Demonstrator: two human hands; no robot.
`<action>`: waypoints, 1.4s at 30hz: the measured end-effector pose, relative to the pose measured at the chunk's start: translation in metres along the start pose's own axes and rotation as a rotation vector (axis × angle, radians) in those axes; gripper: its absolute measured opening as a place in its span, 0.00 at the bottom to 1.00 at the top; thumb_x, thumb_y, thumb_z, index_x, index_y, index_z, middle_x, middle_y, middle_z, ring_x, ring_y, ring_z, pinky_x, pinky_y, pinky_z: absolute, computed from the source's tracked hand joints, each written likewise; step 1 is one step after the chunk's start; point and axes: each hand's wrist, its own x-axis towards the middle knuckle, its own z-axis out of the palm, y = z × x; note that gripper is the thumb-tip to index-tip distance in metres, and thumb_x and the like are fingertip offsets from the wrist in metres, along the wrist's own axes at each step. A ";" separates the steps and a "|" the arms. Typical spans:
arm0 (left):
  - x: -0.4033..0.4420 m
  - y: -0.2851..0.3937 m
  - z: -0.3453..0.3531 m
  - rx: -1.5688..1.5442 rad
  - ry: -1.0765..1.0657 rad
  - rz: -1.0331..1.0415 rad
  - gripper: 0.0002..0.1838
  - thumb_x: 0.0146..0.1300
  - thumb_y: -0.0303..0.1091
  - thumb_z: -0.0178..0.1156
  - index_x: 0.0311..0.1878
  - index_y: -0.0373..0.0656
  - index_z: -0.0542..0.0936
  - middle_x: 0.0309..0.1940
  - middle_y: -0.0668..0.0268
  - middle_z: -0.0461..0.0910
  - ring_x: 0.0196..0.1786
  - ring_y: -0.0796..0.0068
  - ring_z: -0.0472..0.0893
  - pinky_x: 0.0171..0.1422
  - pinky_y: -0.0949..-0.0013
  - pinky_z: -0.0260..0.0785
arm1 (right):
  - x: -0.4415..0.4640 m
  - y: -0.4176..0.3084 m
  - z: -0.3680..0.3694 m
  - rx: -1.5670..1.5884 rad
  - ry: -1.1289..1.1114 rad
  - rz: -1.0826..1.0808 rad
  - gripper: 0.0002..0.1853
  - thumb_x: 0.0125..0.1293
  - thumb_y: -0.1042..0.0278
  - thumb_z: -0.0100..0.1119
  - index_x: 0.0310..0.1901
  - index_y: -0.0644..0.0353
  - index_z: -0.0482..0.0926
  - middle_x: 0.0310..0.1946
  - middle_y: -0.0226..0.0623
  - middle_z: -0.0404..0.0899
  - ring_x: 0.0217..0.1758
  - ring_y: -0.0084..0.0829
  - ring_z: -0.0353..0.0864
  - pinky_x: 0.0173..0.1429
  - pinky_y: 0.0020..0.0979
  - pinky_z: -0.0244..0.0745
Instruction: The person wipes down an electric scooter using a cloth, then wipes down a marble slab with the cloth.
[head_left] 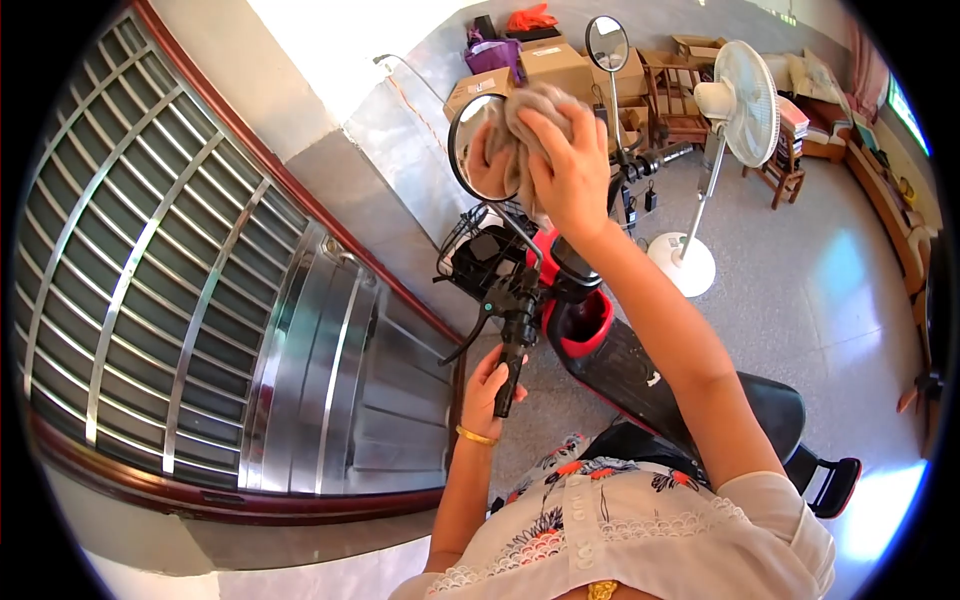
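Note:
My right hand (565, 165) presses a greyish-brown cloth (528, 118) against the round left mirror (484, 150) of a red and black scooter. The mirror glass shows a reflection of the hand. Lower down, my left hand (493, 385) is wrapped round the black handlebar grip (510, 370), with the brake lever (468, 340) in front of it. The second mirror (607, 44) stands to the right on its stalk. Below my right forearm is the scooter's dark seat (770, 408), and a black front basket (487, 252) sits beyond the handlebar.
A metal-barred door (180, 270) in a red frame stands close on the left. Cardboard boxes (558, 68) are piled along the back wall. A white standing fan (712, 150) is to the right, near a wooden stool (780, 180) with stacked items.

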 end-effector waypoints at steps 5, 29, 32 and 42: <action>-0.001 0.000 0.001 0.016 0.022 0.015 0.25 0.61 0.35 0.54 0.60 0.38 0.65 0.47 0.53 0.75 0.23 0.75 0.77 0.26 0.77 0.69 | -0.053 -0.036 -0.030 0.143 -0.169 0.122 0.24 0.42 0.77 0.58 0.47 0.53 0.74 0.44 0.45 0.67 0.46 0.48 0.68 0.50 0.41 0.67; -0.002 0.002 0.001 0.008 0.043 0.026 0.24 0.62 0.39 0.52 0.58 0.36 0.66 0.44 0.57 0.77 0.23 0.77 0.77 0.27 0.77 0.70 | -0.025 -0.044 -0.032 0.326 -0.241 0.113 0.23 0.43 0.73 0.60 0.46 0.54 0.72 0.42 0.44 0.67 0.44 0.45 0.69 0.45 0.38 0.69; -0.006 0.004 0.003 -0.005 0.035 0.029 0.24 0.64 0.42 0.49 0.59 0.37 0.66 0.43 0.59 0.78 0.24 0.76 0.78 0.27 0.78 0.70 | -0.029 -0.029 -0.033 0.316 -0.309 -0.051 0.25 0.42 0.74 0.60 0.47 0.52 0.71 0.42 0.43 0.68 0.44 0.44 0.70 0.46 0.38 0.69; -0.014 -0.002 0.016 1.348 0.310 0.568 0.29 0.54 0.42 0.61 0.57 0.37 0.68 0.46 0.53 0.76 0.43 0.58 0.79 0.45 0.67 0.71 | -0.029 0.154 -0.002 -0.006 -0.102 0.333 0.21 0.51 0.72 0.56 0.50 0.52 0.71 0.44 0.44 0.68 0.47 0.47 0.71 0.49 0.39 0.69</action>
